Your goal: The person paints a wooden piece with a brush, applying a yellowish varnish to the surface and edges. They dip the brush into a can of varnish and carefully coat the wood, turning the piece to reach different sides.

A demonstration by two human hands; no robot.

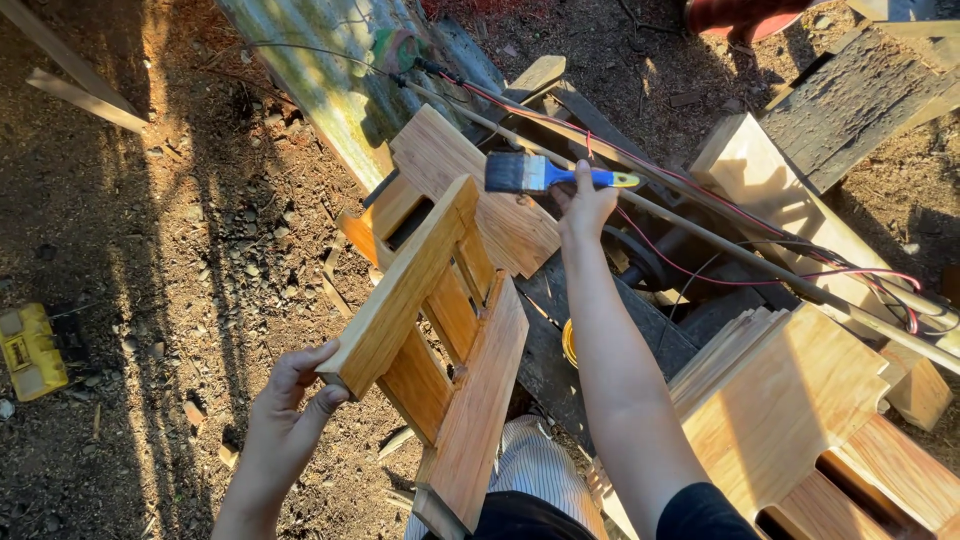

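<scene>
Hands (290, 400) grip wooden frame (440, 330) and blue-handled paintbrush (545, 175).

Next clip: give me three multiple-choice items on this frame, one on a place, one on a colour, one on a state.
1. Where is the yellow box-shaped tool? A on the dirt at the left B on the wooden frame C in a hand
2. The flat paintbrush's handle is: A red B blue with a yellow tip C black
3. The left hand is: A empty B gripping the slatted varnished wooden frame C holding the brush

A: the tool lies on dirt.
B: the paintbrush, in the right hand, shows it.
B: left hand fingers clasp the frame end.
</scene>
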